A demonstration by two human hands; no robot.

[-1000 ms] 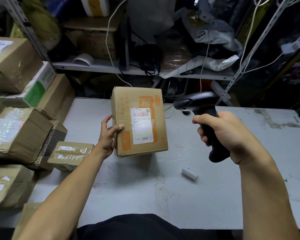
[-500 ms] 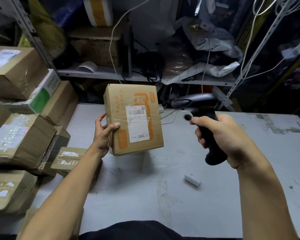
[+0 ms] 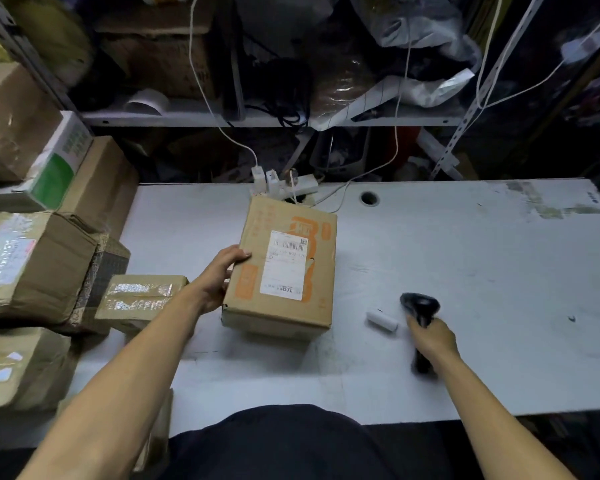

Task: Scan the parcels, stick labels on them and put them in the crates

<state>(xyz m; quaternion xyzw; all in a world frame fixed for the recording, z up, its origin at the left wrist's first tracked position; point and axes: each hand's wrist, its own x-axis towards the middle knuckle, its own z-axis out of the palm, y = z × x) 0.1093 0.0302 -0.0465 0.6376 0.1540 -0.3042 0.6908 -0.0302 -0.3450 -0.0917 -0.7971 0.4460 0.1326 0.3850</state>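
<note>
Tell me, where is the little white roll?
The small white paper roll lies on the grey table, between the brown cardboard box and the black scanner.

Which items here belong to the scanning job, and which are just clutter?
In use: parcel under left hand; scanner in right hand; stacked parcels waiting.
Lying about: white roll, power strip, shelf bags.

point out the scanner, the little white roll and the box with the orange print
scanner (image 3: 419, 303), head view, on its black head above the right hand
white roll (image 3: 381, 319), head view, middle of its side, lying on the table
box (image 3: 253, 308), head view, bare cardboard beside the shipping label
</note>
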